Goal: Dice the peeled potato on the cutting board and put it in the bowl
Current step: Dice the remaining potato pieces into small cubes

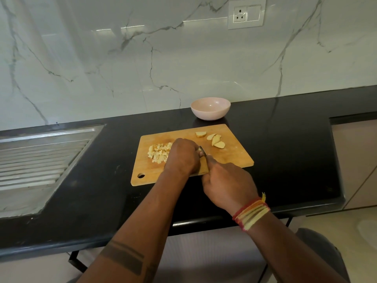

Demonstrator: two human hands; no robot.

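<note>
Wall: white marble-look panels with grey veins, glossy, catching soft streaks of reflected light. Socket and switch plate: white, set high on the wall at right. Counter: black polished stone, running along the wall. Draining board: ribbed steel, sunk into the counter at left. Cabinet front: beige, at right. Floor: pale.

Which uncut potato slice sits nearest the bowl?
The lone slice at the board's far edge, left of the three clustered slices, is closest to the bowl.
</note>
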